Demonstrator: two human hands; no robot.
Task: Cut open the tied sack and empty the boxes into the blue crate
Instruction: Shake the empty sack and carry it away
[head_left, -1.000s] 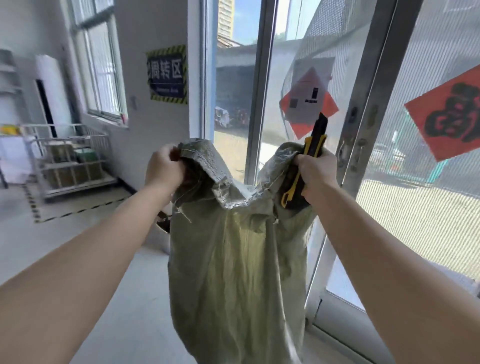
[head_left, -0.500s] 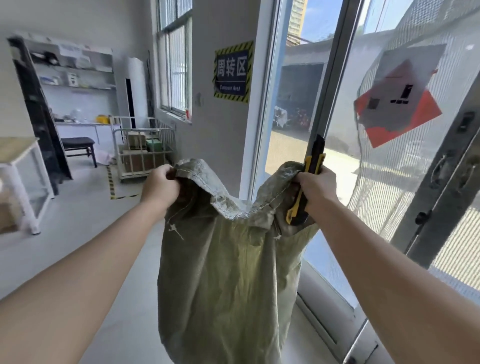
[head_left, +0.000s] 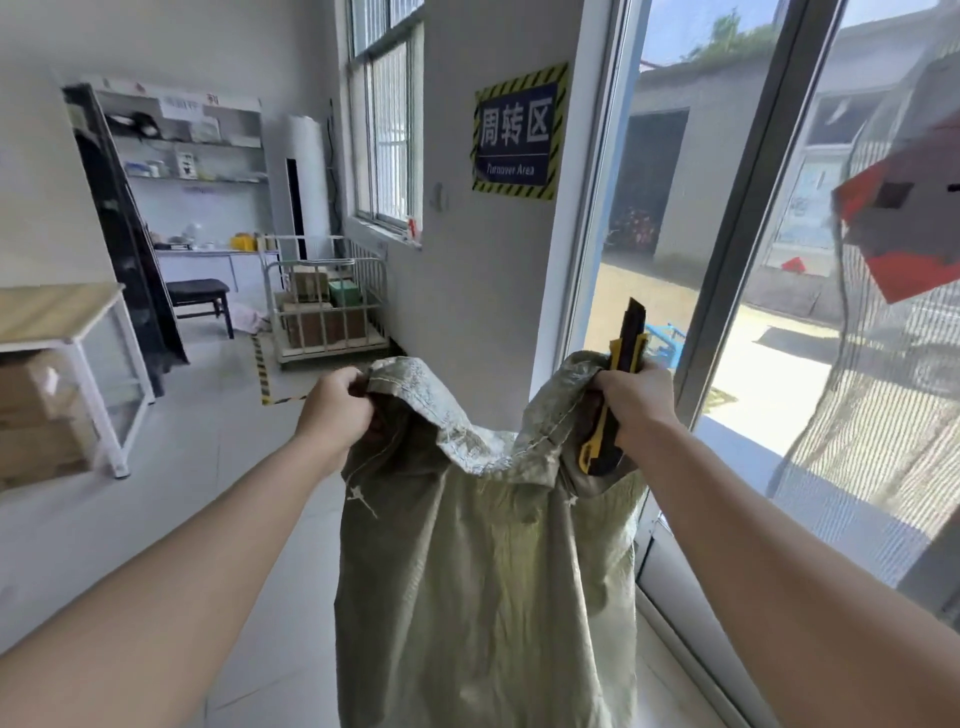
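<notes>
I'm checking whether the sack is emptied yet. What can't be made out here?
Head view:
- Inside of the sack: hidden by its own cloth.
- Sack's bottom: cut off by the lower edge.
- Blue crate: outside the frame.
- Utility knife in the right hand: blade state blurred.

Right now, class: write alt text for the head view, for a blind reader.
The left hand and right hand hold up a slack green woven sack by its top edge; the right also grips a yellow-and-black utility knife. Behind: a blue Turnover Area sign and a wire cart of boxes.
</notes>
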